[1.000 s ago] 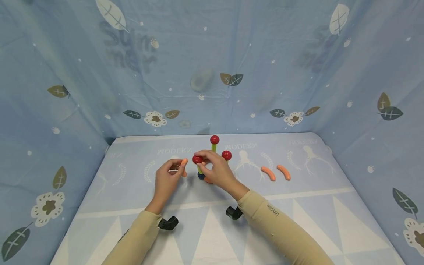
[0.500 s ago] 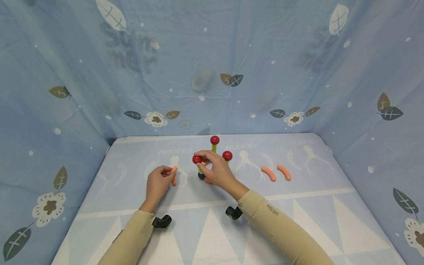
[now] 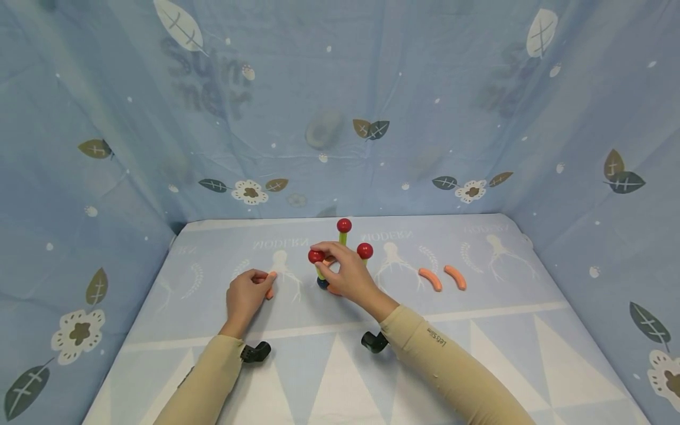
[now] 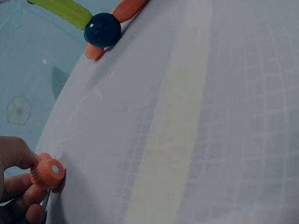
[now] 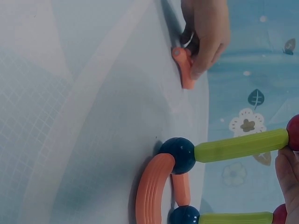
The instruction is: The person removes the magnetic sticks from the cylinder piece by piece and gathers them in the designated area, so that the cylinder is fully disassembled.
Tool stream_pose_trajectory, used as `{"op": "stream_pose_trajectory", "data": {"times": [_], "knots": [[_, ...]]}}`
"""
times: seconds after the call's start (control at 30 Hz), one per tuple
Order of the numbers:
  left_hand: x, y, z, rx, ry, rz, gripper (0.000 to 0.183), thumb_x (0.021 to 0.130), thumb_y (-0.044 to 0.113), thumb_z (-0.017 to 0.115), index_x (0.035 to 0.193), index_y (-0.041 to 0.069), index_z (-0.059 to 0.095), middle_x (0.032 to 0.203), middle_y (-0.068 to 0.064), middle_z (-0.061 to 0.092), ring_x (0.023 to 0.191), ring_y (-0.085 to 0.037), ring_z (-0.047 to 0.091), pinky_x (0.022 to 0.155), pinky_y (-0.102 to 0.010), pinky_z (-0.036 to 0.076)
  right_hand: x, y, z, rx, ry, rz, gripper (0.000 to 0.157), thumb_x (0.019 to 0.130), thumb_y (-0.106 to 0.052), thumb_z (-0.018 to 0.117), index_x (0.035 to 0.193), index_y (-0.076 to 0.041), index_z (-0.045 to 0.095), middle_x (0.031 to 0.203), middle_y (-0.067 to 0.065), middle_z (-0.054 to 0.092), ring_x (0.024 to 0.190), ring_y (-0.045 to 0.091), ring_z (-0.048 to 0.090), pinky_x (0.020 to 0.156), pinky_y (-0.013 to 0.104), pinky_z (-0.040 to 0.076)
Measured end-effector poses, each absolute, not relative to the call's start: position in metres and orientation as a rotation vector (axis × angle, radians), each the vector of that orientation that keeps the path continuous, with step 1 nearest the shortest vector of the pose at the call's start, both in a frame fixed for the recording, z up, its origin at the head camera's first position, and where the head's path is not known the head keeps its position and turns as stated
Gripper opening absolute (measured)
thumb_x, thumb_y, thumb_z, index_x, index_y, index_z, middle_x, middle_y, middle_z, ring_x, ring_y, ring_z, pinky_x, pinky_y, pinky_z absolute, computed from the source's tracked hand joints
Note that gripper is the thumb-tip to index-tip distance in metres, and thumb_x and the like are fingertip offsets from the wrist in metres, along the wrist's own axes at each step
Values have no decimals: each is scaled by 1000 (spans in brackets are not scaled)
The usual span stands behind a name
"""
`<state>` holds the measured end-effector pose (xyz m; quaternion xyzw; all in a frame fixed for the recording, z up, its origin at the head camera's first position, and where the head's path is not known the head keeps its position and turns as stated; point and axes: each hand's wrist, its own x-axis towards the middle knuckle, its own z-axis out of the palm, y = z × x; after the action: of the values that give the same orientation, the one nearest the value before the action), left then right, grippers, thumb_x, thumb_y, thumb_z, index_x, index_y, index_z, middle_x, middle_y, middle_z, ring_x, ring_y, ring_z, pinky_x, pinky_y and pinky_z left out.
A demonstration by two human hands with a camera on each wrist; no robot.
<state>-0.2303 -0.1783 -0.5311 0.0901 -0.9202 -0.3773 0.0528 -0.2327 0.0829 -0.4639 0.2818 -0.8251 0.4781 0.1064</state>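
Note:
My left hand [image 3: 244, 300] pinches an orange curved building rod [image 4: 49, 173] low over the table, left of a ball-and-rod structure. The rod's end shows a round pale spot in the left wrist view. Thumb and fingers of my right hand [image 3: 345, 273] hold a red ball [image 3: 316, 256] at the top of the structure's near-left upright. That upright is a green rod [image 5: 242, 145], rising from a dark blue ball [image 5: 177, 155] on the table. Orange curved rods [image 5: 154, 189] join the blue balls at the base. My right hand hides part of the structure in the head view.
Two more red balls top the structure, one at the back [image 3: 344, 225] and one at the right [image 3: 365, 251]. Two loose orange curved rods, a nearer one [image 3: 430, 280] and a farther one [image 3: 455, 277], lie to the right. A patterned blue curtain [image 3: 340, 106] surrounds the table.
My left hand has moved left and down, away from the structure, carrying the orange curved rod to the table. The right hand keeps its hold on the red ball, almost unmoved.

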Motion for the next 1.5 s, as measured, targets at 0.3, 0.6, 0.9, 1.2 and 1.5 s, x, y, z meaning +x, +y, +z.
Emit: {"op": "stream_pose_trajectory", "data": {"times": [0.3, 0.6, 0.9, 1.2, 1.5], "knots": [[-230, -178, -531, 307, -2785, -1178, 39, 97, 42, 68, 110, 6, 71, 78, -2, 70, 80, -24, 62, 78, -40, 48, -233, 84, -464, 836, -2414, 1438, 35, 94, -5, 72, 129, -8, 65, 120, 6, 67, 97, 17, 65, 87, 43, 59], [-230, -179, -535, 307, -2778, -1186, 42, 97, 43, 68, 114, 4, 70, 93, -8, 70, 87, -28, 63, 83, -44, 48, -233, 84, -468, 855, -2367, 1436, 35, 94, -4, 72, 128, -7, 66, 120, 6, 67, 97, 16, 65, 85, 45, 59], [-228, -179, -537, 290, -2759, -1181, 42, 97, 43, 67, 114, 5, 71, 94, -7, 70, 86, -27, 63, 81, -43, 48, -231, 85, -469, 841, -2354, 1429, 35, 95, -8, 71, 130, -9, 65, 126, 4, 66, 100, 13, 65, 87, 38, 59], [-227, -179, -537, 280, -2749, -1183, 41, 97, 43, 67, 115, 6, 71, 95, -7, 70, 87, -27, 63, 83, -43, 47, -231, 86, -472, 824, -2348, 1424, 36, 96, -8, 71, 131, -10, 65, 127, 1, 65, 101, 11, 64, 89, 24, 56], [-227, -177, -538, 244, -2718, -1153, 42, 97, 39, 68, 120, 4, 70, 105, -13, 68, 94, -29, 63, 88, -48, 46, -231, 87, -472, 832, -2328, 1410, 35, 95, -8, 72, 130, -10, 65, 126, 2, 66, 99, 12, 65, 88, 26, 56]]}}
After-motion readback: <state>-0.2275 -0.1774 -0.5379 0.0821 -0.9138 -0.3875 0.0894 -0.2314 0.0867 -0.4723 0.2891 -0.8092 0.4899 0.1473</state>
